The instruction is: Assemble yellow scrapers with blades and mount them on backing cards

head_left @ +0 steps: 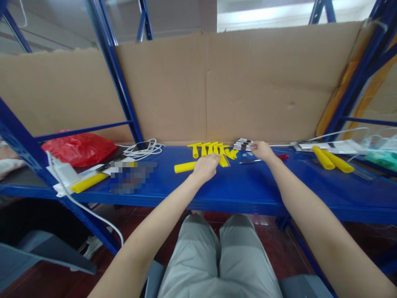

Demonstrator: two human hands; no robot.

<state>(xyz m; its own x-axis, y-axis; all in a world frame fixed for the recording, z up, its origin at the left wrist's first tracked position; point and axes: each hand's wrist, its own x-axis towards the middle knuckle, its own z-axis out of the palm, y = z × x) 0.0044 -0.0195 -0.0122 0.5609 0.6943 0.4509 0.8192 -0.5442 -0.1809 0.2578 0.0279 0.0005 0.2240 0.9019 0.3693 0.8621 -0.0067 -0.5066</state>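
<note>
My left hand (206, 169) rests low over the blue shelf with its fingers curled together; what lies under them is hidden. A yellow tube (185, 167) lies flat, its right end running out of sight behind this hand. Just beyond the fingers stands a row of yellow T-shaped pieces (204, 150), with smaller yellow pieces (232, 154) at its right end. My right hand (261, 150) pinches at the edge of a stack of small white-and-black strips (242, 144). Below that stack are tiny pale bits (247, 155) and a slim metal tool (250, 161), partly behind my right wrist.
A red-handled tool (283, 157) lies right of my right wrist. Two yellow tubes (333, 159) lie farther right. At left are a red plastic bag (81, 148), white cable (145, 150) and another yellow tube (89, 182). Cardboard (248, 82) walls the back; blue posts (119, 78) flank it.
</note>
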